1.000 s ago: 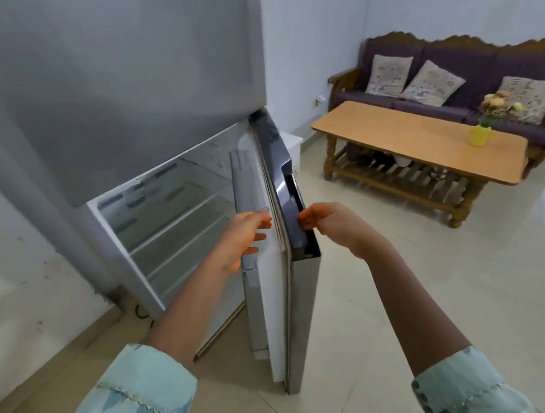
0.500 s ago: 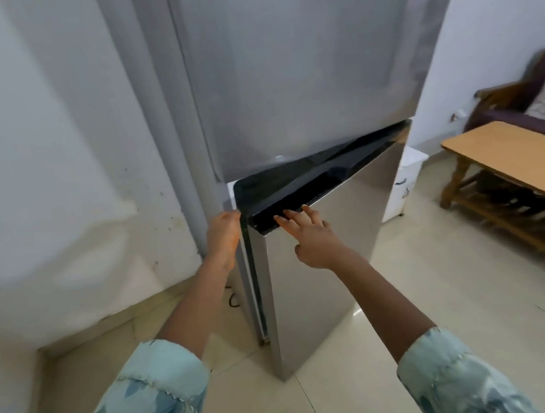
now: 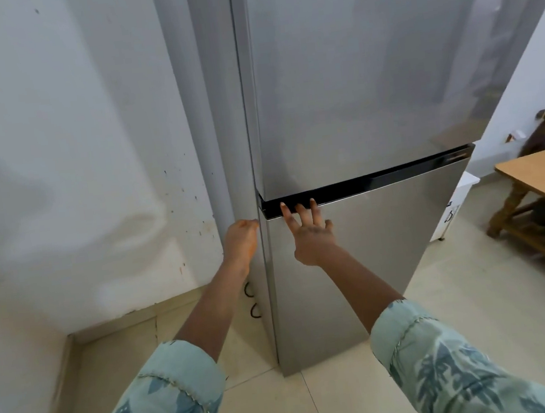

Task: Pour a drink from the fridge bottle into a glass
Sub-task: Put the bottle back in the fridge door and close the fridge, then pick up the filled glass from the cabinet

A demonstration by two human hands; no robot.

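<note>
While lower fridge door (image 3: pixel 387 244) sits shut, right hand (image 3: pixel 310 236) flat on it, fingers (image 3: pixel 286 215) straight, tips at black handle strip (image 3: pixel 397 177), left hand (image 3: pixel 240 240) at door edge, grip indeterminate.

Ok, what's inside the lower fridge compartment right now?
Nothing inside shows: the lower door is shut, the right hand flat against it. Any shelves or bottle are hidden behind it.

The fridge (image 3: pixel 353 95) is shiny grey with a black strip (image 3: pixel 380 178). Light green sleeves (image 3: pixel 452 365) have dark blue-green leaf shapes.
</note>
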